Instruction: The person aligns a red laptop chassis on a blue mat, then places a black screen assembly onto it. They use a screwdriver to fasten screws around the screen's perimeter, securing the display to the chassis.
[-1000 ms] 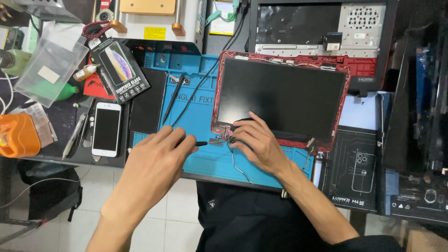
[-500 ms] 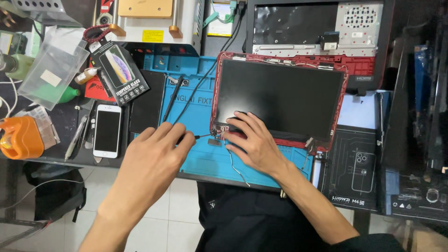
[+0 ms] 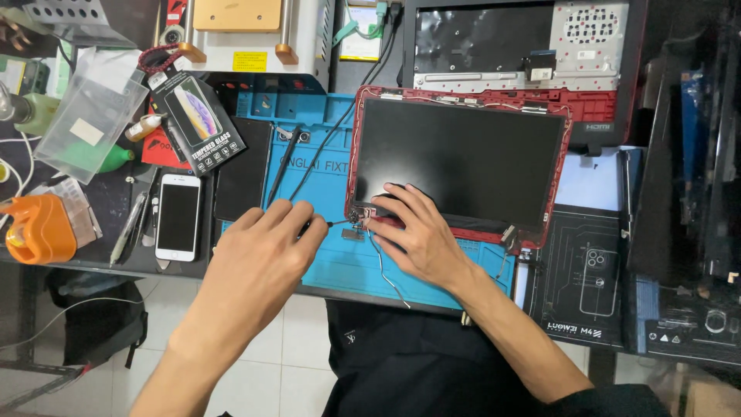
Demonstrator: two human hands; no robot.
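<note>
- Left hand closed around a thin screwdriver, fingers curled tight on the handle; only the dark shaft and tip show past the knuckles.
- Tip sits at the lower-left corner of the laptop screen panel, right by the small hinge bracket (contact with a screw too small to confirm).
- Right hand lies flat-ish, fingers spread and pressing on that same corner of the panel; it grasps nothing, just pins the part down.
- Change: over the last second the left hand slid slightly right and the shaft now reaches closer to the bracket; the right hand barely shifted. I read that as the tool being seated at the corner fastener, work there under way, not finished.
- Panel in its red lid frame rests on the blue work mat, a thin loose cable trailing toward the table edge.
- Further out: white phone and black tablet-like slab left of the mat, orange tool at far left, opened red laptop base behind the panel.
</note>
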